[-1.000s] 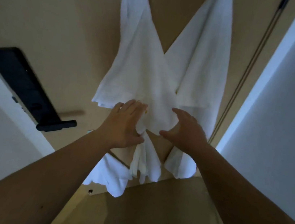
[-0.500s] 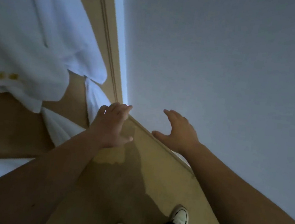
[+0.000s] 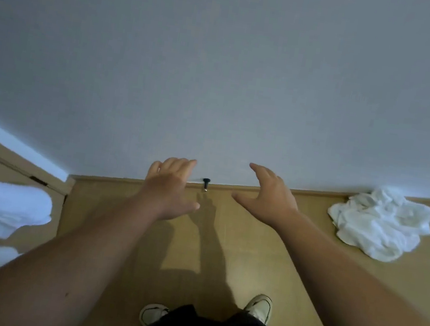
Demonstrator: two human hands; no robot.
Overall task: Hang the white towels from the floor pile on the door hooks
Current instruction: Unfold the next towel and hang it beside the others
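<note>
We look down at the tan floor (image 3: 222, 260) where it meets a pale wall (image 3: 221, 67). Our left hand (image 3: 170, 187) and right hand (image 3: 267, 195) are both stretched forward with relaxed, spread fingers, and they hold nothing. Between them, at the foot of the wall, stands a small dark door stopper (image 3: 206, 183). The pile of white towels (image 3: 379, 224) lies crumpled on the floor at the far right, touching the wall, well apart from the right hand. At the left edge, hanging white towels (image 3: 0, 204) show in front of the door (image 3: 14, 170); the hooks are out of view. Our two light shoes (image 3: 260, 306) are near the bottom.
</note>
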